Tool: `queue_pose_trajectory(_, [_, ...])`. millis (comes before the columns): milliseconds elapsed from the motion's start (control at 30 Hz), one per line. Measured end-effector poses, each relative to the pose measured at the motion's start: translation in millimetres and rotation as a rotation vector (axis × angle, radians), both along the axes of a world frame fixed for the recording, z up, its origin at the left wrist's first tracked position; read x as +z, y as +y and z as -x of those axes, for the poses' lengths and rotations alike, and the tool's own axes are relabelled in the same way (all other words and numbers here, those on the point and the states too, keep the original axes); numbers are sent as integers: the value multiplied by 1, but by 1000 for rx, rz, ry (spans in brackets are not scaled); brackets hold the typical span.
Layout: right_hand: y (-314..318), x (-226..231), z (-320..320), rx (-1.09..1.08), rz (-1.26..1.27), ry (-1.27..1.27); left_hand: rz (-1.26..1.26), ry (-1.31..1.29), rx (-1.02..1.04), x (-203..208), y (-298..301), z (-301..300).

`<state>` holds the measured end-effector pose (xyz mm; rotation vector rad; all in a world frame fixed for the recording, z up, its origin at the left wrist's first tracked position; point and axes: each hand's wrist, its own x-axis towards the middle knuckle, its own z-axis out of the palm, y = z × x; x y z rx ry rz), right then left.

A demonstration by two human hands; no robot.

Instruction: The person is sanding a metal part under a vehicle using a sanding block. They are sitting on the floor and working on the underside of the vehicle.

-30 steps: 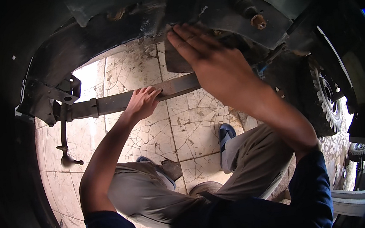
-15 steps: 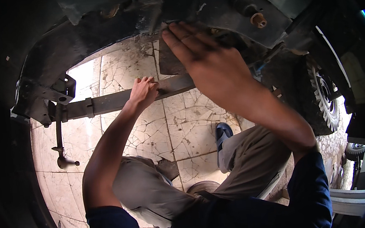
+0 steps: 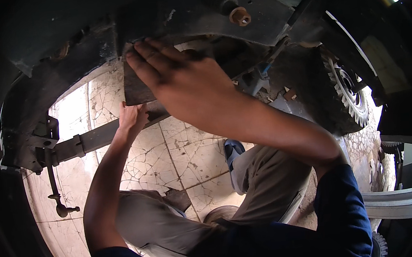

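My right hand point(image 3: 187, 83) is raised with its fingers outstretched and close together. Its fingertips rest against the lower edge of a black vehicle frame beam point(image 3: 105, 46), at the top of a flat, dark brown plate point(image 3: 137, 85). The hand hides most of the plate's right side. Just under the plate's lower left corner, my left hand point(image 3: 133, 117) is curled, its fingers partly hidden. It lies in front of a long dark bar like a leaf spring point(image 3: 91, 138), and what it grips cannot be made out.
A rusty bolt end point(image 3: 240, 17) sticks out of the beam. At the left hang a bracket point(image 3: 45, 132) and a rod with a ball end point(image 3: 61, 208). A toothed wheel point(image 3: 348, 89) stands at the right, a silver rim point(image 3: 398, 202) below it. Cracked tiles point(image 3: 189, 159) cover the floor.
The view has shifted, so the beam and both hands appear farther left. My left hand now meets the plate's lower corner, where before it showed to the plate's left. The right hand stays outstretched.
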<state>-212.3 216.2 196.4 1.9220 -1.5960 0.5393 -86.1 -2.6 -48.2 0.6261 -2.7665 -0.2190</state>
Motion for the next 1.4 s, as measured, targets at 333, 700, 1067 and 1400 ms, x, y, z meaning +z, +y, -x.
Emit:
queue_pose_trajectory(333, [2, 1, -3, -2, -40, -30, -36, -21, 6, 5, 5, 4])
queue_pose_trajectory(700, [5, 5, -11, -43, -84, -16, -131, -186, 90, 39, 22, -14])
queue_pose_trajectory(1067, [4, 6, -7, -30, -44, 31, -10, -175, 62, 19, 11, -54])
queue_pose_trajectory(1400, [0, 5, -2, 5, -49, -8, -18, -366, 136, 28, 17, -69])
